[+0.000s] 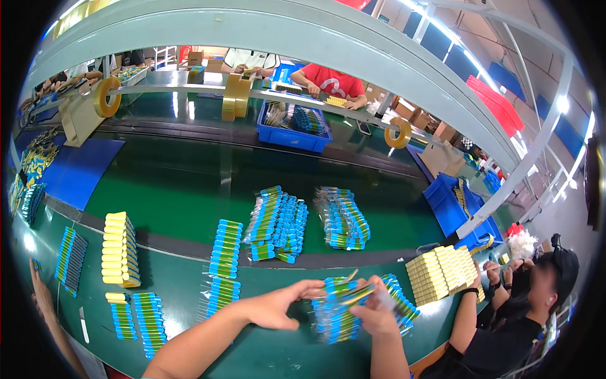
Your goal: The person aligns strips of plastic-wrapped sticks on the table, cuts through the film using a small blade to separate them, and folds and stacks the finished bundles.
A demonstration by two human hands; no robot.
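Observation:
My right hand [379,316] has closed around some slim blue-and-green packets [351,294] in clear wrap; motion blurs them. Beside it, my left hand [278,307] is open, thumb and fingers apart, its fingertips at the left edge of the packets. Under and around the right hand lies a pile of similar packets [338,325], with more of them [401,303] fanned out to the right. Left of my left hand, a row of the packets [225,249] overlaps on the green table. What exactly is inside the packets is too small to tell.
Two heaps of packets [278,221] [344,218] rest on the green conveyor belt. Stacked yellow pieces [117,249] stand at left, and more yellow pieces [439,271] at right. A white knife-like tool [84,325] lies at left. Co-workers sit across and at right [524,316]. Tape rolls [235,98] hang on a rail.

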